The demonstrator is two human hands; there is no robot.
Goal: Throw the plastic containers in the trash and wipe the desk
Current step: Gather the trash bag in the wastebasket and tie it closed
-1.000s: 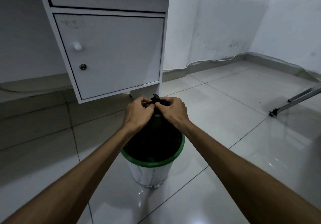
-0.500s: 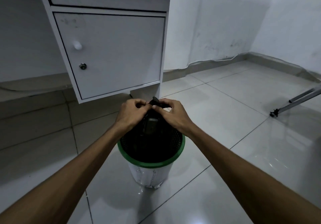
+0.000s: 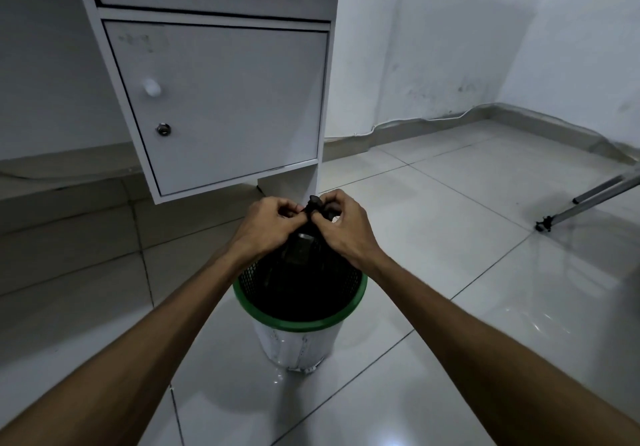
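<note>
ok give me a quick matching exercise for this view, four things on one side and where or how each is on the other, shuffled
Things:
1. black trash bag
2. trash basket
3. tripod leg
4. cabinet door

Place or state:
A. lying low over the tiled floor at the far right
B. shut, with a white knob and a keyhole
C. neck pinched between the left hand and the right hand
D. standing on the floor, green rim on top

Pairs: 1-C, 2-D, 3-A, 4-B
</note>
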